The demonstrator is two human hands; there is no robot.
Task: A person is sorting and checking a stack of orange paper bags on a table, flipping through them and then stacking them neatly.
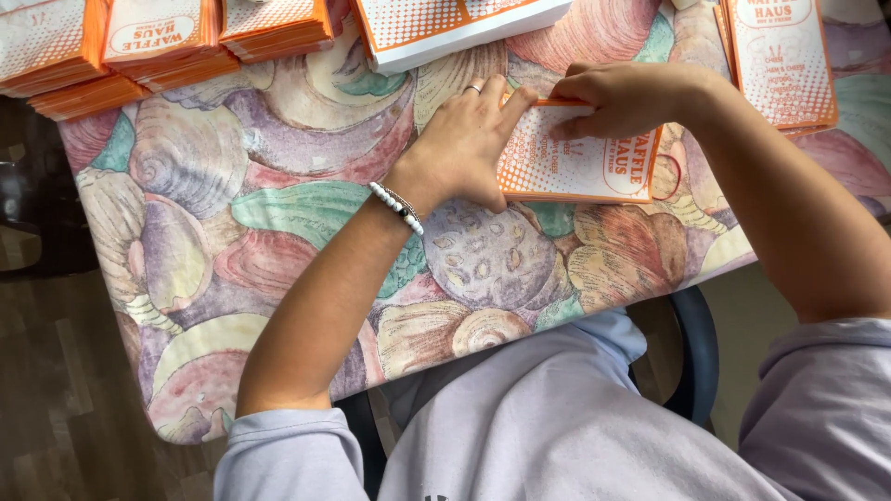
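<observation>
Hands meet on one flat paper bag (583,158), orange-edged and white with a fine orange dot pattern, lying on the shell-patterned tablecloth (278,232) just short of the table's near edge. The bag's long axis runs roughly side to side across the person's body, its far left corner tucked right under both sets of fingertips. The left hand (464,139) lies palm down over the bag's left end, fingers pressed together and flat, a ring on one finger and a white bead bracelet (397,208) at the wrist. The right hand (624,96) comes in from the other side along the bag's far edge, fingers curled and pressing down on it; whether they pinch a fold cannot be told from here. Both hands touch the bag, the left covering more of it. Beyond the bag, toward the table's far side, sit stacks of orange bags (139,46), a white-and-orange pile (455,28) next to them, and another pile (780,60) well off to the right of the bag.
</observation>
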